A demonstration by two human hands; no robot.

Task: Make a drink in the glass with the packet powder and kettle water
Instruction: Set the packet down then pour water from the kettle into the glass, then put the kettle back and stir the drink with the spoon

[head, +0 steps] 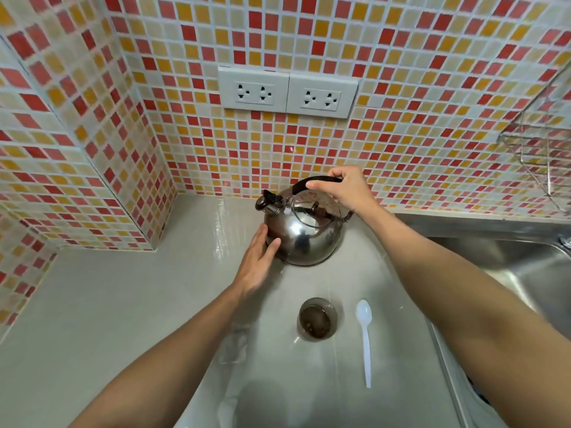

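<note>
Under the right grip: kettle [304, 231], shiny steel, standing upright on the pale tabletop [123, 304] close to the tiled wall [401, 118].
Right grip: the right hand [346, 188] is closed around the kettle's black handle [312, 182], fingers wrapped over the arch from above.
Left grip: the left hand [258, 261] lies flat and unclenched against the kettle's lower side, fingertips touching the steel, holding nothing.
Kettle spout: points away from the right grip toward the left, with a dark cap on it; whether the cap is lifted cannot be told.
Kettle contents: hidden, since the lid is on.
Glass [317, 319]: stands upright on the tabletop nearer the person than both grips, between the two forearms, apart from the kettle.
Glass contents: dark brown powder or granules lie across the bottom; whether any water is there cannot be told.
Spoon [364, 335]: white plastic, lying flat just beside the glass on the right-grip side, bowl end toward the kettle, empty.
Packet [234, 344]: a pale crumpled wrapper shows beside the left forearm, near the glass; too blurred to tell if it is open.
Sink [509, 264]: steel basin beyond the right forearm, nothing visible inside.
</note>
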